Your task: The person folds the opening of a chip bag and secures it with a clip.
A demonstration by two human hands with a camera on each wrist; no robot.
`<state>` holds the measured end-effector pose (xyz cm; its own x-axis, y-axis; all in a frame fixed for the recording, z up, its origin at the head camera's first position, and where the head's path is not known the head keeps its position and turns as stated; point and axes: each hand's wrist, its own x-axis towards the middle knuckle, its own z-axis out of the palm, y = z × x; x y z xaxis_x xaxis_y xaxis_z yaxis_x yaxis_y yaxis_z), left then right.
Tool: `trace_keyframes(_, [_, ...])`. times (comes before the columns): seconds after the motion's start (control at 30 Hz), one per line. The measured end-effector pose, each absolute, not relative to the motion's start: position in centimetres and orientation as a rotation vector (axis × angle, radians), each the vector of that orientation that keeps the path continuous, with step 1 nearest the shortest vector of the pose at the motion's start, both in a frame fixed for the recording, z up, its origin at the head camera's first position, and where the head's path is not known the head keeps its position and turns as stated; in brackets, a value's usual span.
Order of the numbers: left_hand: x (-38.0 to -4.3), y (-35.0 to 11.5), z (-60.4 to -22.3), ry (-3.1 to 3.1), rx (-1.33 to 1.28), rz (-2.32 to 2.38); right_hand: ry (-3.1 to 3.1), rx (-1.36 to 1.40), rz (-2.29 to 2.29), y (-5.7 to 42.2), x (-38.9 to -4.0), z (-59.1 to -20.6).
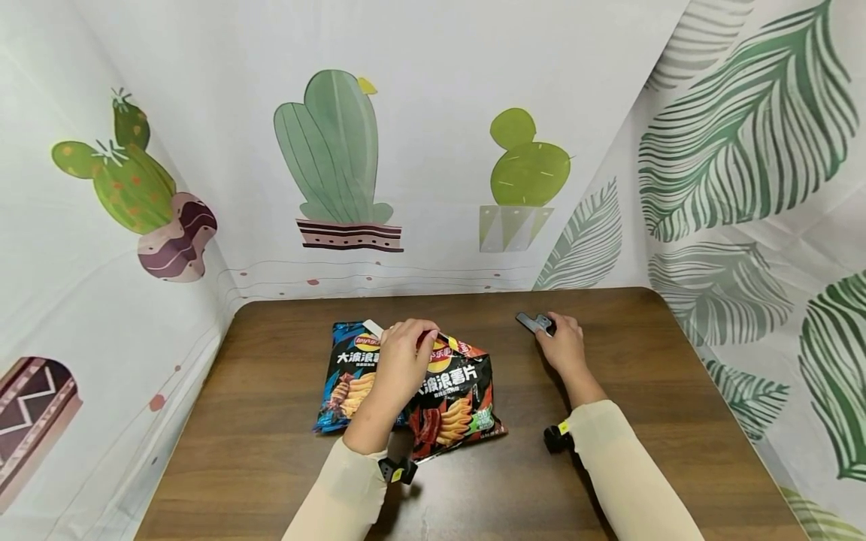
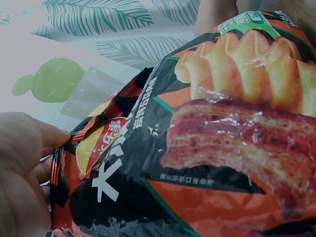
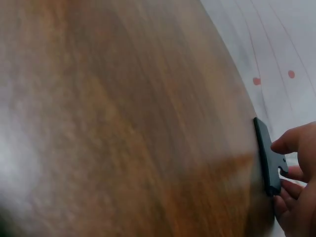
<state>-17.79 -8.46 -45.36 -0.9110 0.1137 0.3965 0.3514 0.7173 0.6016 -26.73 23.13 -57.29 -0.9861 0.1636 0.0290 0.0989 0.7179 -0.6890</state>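
My left hand (image 1: 403,359) pinches the top left corner of a black and red potato chip bag (image 1: 455,406). In the left wrist view, the thumb and fingers grip the folded top edge of this bag (image 2: 217,163), which bulges toward the camera. At the back right of the table, my right hand (image 1: 565,346) holds a dark grey bag clip (image 1: 534,323) by its handle end. The thumb lies on the clip (image 3: 269,160) in the right wrist view, with the other fingers curled behind it.
A black and blue potato chip bag (image 1: 348,376) lies left of the red one, partly covered by the left hand and forearm. A small white strip (image 1: 372,328) shows at its top. The brown wooden table (image 1: 271,421) meets a patterned cloth (image 1: 433,150) at the back.
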Motion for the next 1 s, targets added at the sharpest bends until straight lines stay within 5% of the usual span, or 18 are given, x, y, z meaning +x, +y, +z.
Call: trace_keyframes(1.0, [-17.68, -8.25, -45.39, -2.593, -0.365, -1.021, -2.87, -0.187, 1.078, 23.62, -26.67, -56.96])
